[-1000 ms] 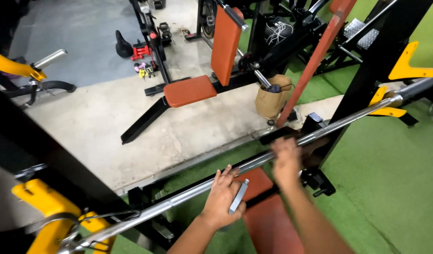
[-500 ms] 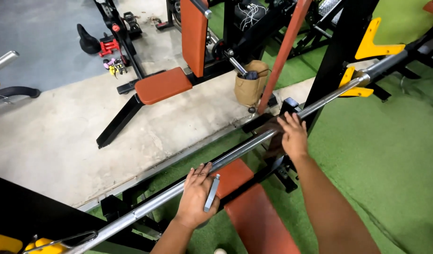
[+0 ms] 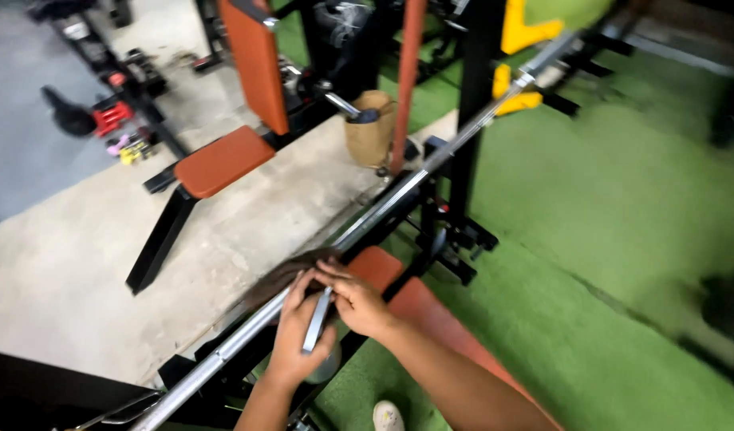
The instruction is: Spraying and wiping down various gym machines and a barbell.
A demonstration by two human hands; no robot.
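Note:
A long steel barbell (image 3: 399,195) runs diagonally from lower left to upper right across a black rack. My left hand (image 3: 295,343) rests against the bar, shut on a short flat grey metal tool (image 3: 317,319) that it holds upright. Just to its right, my right hand (image 3: 357,302) reaches its fingers to the tool's top end and to a blurred brown cloth (image 3: 283,273) draped on the bar. Below both hands lies the orange bench pad (image 3: 431,315).
A black upright (image 3: 469,120) with yellow hooks (image 3: 526,32) holds the bar's far end. Beyond stand an orange-padded seat (image 3: 223,160), a brown bag (image 3: 371,128) and small colourful items (image 3: 124,148) on concrete. Green turf (image 3: 614,239) spreads to the right. A shoe tip (image 3: 387,415) shows below.
My right hand has slid down the bar to the left with the cloth and now meets the left hand. The view has swung, shifting everything leftward and blurring it.

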